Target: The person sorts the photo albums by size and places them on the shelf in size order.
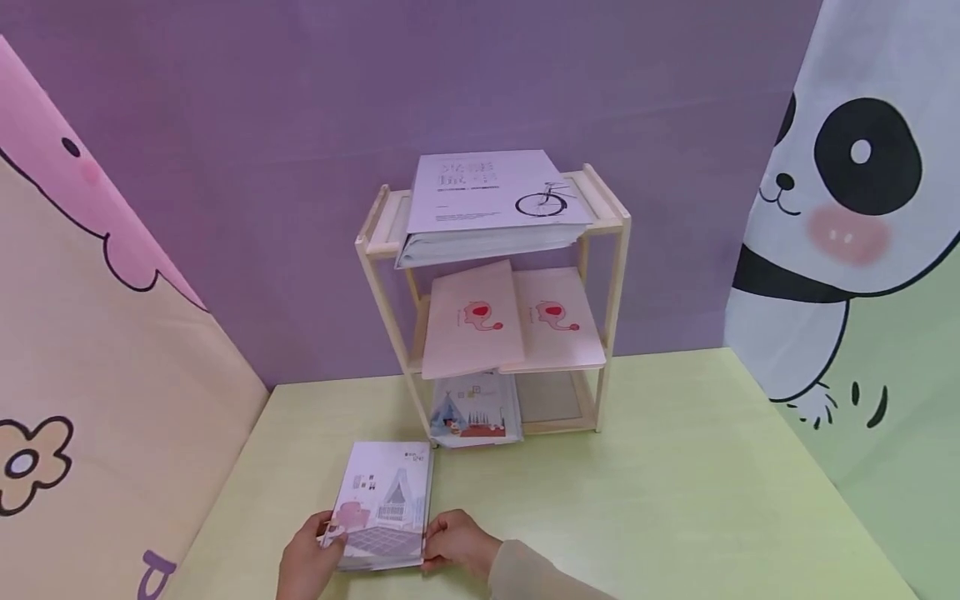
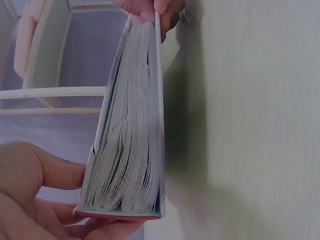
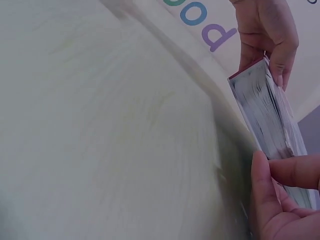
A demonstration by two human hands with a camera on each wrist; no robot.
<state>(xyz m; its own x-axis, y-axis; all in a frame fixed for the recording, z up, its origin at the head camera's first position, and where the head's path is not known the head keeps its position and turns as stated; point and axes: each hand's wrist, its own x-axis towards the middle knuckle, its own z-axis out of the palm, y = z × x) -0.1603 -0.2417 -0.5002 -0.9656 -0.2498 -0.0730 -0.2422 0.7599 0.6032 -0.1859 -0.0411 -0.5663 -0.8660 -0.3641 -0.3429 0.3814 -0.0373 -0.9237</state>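
A thick hardcover book [image 1: 384, 504] with a pale cover, a printed tent and a pink shape is just above the table in front of me. My left hand [image 1: 309, 554] grips its left side, thumb on the cover and fingers around the spine, as the left wrist view shows. At the opposite side, my right hand [image 1: 461, 540] pinches the edge of a cover between thumb and fingers. The left wrist view shows the slightly fanned page block [image 2: 125, 150] between the covers. A shadow falls on the table below the book.
Behind stands a cream three-tier rack [image 1: 617, 292]. A large white bicycle-print book [image 1: 487, 196] lies on top. Two pink elephant-print books [image 1: 472, 333] overlap on the middle shelf. A tent-print book [image 1: 476, 412] lies at the bottom left. Purple fabric [image 1: 300, 208] backs the pale green table [image 1: 675, 483].
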